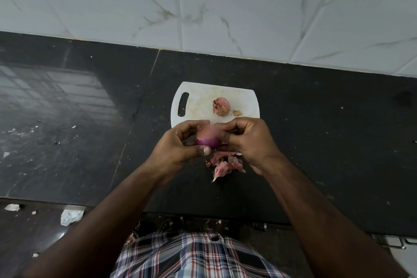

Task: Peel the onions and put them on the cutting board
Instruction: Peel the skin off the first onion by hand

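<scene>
Just below the hands lies a heap of onion skins (pixel 225 163), and between them the left hand (pixel 178 145) cups the red onion (pixel 208 139) while the right hand (pixel 246 137) pinches its skin, best pulled gently from one end, with the cutting board (pixel 198 106) and second onion (pixel 221 106) beyond.

Glossy black stone counter (pixel 316 142); matt white plastic cutting board (pixel 200 101); papery onion skins (pixel 223 162); polished marble-look wall tiles (pixel 225 7).

head view looks steeply down from above, close over the counter (pixel 316 142), wall tiles (pixel 248 7) ahead.
</scene>
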### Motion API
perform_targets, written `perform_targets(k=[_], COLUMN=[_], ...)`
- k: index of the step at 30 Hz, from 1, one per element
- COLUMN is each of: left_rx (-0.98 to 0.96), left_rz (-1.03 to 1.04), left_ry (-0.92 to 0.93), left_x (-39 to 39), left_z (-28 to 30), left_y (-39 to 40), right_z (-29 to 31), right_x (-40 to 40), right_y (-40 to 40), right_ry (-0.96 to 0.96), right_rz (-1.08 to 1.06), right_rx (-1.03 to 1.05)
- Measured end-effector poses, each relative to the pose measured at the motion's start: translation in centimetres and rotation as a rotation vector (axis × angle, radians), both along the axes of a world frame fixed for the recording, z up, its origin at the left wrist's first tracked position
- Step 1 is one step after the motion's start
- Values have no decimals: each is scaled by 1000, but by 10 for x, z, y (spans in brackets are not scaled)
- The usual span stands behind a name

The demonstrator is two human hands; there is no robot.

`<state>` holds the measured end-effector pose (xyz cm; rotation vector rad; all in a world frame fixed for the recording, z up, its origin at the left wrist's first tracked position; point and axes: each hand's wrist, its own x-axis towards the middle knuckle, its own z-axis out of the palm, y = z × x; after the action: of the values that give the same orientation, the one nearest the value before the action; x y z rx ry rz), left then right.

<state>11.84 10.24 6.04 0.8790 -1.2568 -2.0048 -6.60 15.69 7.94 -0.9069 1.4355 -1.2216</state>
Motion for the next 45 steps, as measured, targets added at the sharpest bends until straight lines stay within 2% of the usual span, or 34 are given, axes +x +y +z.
perform_targets(k=[8, 14, 19, 24, 29, 34, 45], left_rx=[-38, 2, 17, 88, 202, 277, 176], left_rz=[-14, -100, -126, -90, -130, -159, -38], left_ry=[-17, 31, 49, 125, 248, 313, 161], left_x=[0, 4, 5, 4, 11, 13, 4], left_z=[-1, -2, -7, -9, -9, -11, -7], left_y=[2, -2, 0, 1, -1, -5, -3], right_z=[1, 3, 2, -2, -3, -4, -9], right_x=[1, -1, -2, 0, 5, 4, 15], right_y=[2, 1, 1, 3, 5, 5, 7], right_ry=[228, -27, 74, 124, 11, 5, 190], right_rz=[112, 57, 40, 129, 40, -50, -123], right_rx=[-17, 24, 36, 47, 2, -57, -94])
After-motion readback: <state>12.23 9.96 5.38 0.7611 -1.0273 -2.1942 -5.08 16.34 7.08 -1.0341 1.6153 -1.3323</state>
